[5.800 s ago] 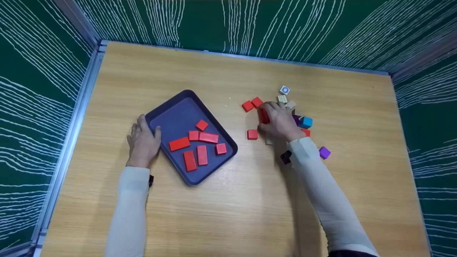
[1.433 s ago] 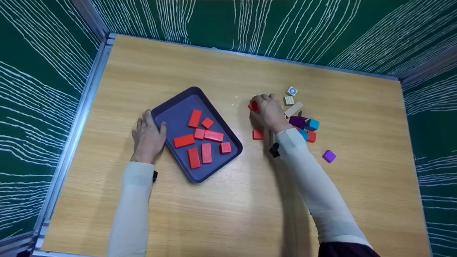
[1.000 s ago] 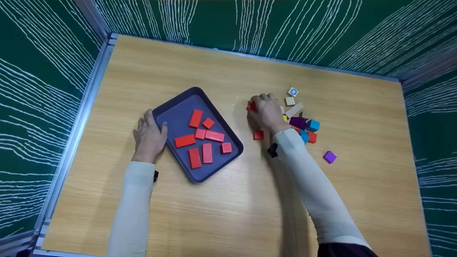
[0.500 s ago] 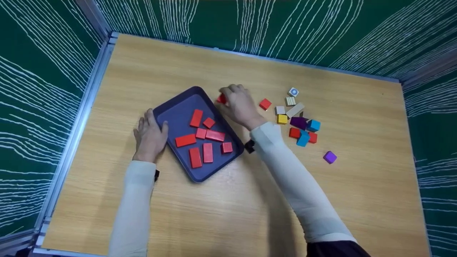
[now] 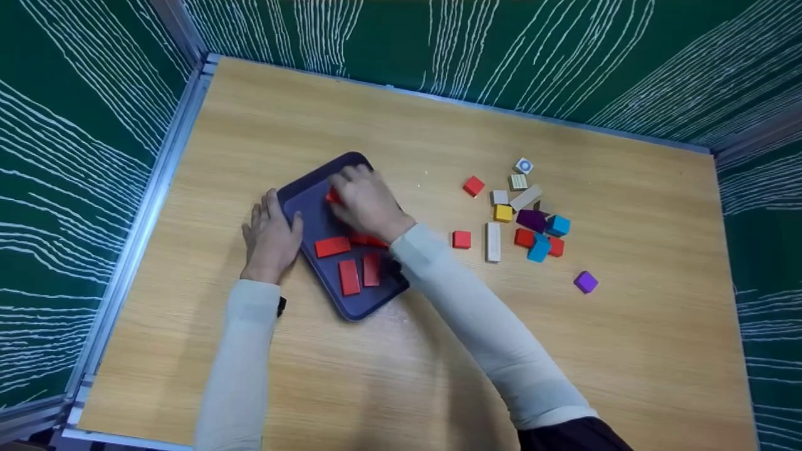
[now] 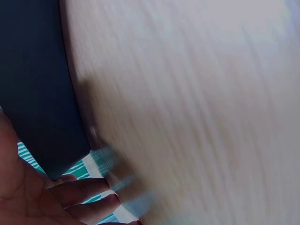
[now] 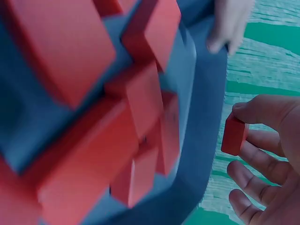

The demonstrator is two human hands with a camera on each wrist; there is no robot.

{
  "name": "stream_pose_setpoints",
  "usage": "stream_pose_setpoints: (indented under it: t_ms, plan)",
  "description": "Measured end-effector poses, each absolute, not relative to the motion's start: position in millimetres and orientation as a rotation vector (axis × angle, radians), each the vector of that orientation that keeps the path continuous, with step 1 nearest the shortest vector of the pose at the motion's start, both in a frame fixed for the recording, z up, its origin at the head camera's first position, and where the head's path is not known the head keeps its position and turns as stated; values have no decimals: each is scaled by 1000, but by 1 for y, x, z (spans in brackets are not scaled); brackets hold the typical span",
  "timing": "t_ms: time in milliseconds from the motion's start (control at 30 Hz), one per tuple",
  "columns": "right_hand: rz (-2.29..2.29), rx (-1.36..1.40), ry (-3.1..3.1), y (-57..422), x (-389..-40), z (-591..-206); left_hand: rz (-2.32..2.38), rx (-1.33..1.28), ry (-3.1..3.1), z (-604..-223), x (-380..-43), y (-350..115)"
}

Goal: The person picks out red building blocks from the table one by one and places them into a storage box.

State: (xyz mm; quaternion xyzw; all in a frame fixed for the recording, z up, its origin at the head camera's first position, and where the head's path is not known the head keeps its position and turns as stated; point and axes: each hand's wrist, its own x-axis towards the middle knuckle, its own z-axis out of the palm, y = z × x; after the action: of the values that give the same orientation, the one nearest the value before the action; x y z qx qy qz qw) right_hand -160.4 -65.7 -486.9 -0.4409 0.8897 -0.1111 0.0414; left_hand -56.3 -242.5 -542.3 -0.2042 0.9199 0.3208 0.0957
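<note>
My right hand (image 5: pixel 369 203) is over the upper part of a dark blue tray (image 5: pixel 308 216). It pinches a small red block (image 7: pixel 233 136) between thumb and fingers, seen best in the right wrist view. Several red blocks (image 5: pixel 349 277) lie in the tray; my right hand and sleeve cover some of them. My left hand (image 5: pixel 271 241) rests against the tray's left edge, its fingers fairly straight and its thumb near the rim. In the left wrist view the left fingers (image 6: pixel 79 191) stretch beside the dark tray wall.
To the right on the wooden table (image 5: pixel 351 388) lie loose red blocks (image 5: pixel 462 239), a pale long block (image 5: pixel 493 242), a yellow cube (image 5: pixel 502 213), blue blocks (image 5: pixel 539 248), a dark purple block (image 5: pixel 532 220) and a purple cube (image 5: pixel 586 282). Green walls stand behind and at the sides.
My right hand has picked up a red block from the table's right side and carried it left over the tray. A red block was added to the tray earlier. My left hand stays by the tray.
</note>
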Motion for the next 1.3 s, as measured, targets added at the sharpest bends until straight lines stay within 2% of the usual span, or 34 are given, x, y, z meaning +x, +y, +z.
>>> stream_pose_setpoints:
  t_ms: [367,933,1133,1300]
  plan:
    - [-155,-1404,2648,-81,-142,-517,924,-598,2719,-546,-57,-240]
    - [-117,-1421,2642,-76,-140,-523,940,-593,2747,-547,-58,-237]
    - [-241,-1385,2645,-67,-147,-516,951,-591,2756,-547,-57,-238]
    - [-381,-1371,2713,-44,-167,-506,958,-601,2755,-546,-55,-242]
